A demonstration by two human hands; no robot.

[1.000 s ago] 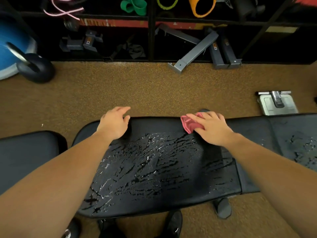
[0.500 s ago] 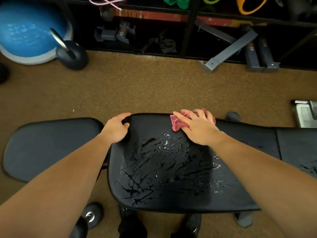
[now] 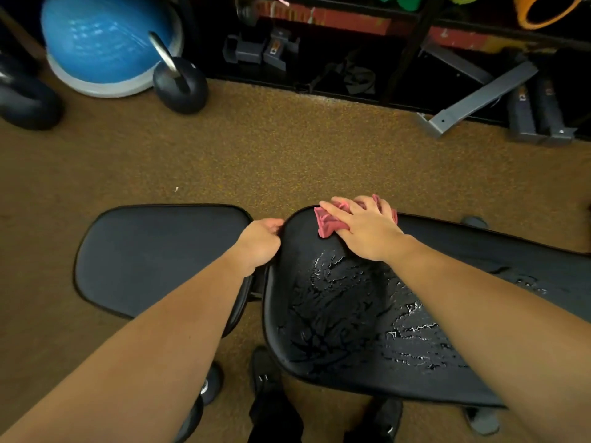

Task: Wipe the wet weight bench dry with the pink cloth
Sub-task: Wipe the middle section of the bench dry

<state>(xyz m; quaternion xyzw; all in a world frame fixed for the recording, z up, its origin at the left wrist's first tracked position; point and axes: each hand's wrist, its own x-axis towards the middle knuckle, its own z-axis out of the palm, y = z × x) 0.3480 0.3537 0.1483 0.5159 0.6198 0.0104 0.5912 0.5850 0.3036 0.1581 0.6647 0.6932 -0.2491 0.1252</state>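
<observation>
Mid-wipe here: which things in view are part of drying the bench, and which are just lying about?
Part of the job:
- pink cloth, pressed under the right hand
- wet bench pad
- left hand, holding the pad's edge

Lying about:
- dry seat pad
- blue balance ball
- kettlebell
- grey metal bar

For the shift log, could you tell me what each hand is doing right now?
Left hand: grips the weight bench pad edge.
Right hand: open, fingers pressing the pink cloth flat on the bench.
</observation>
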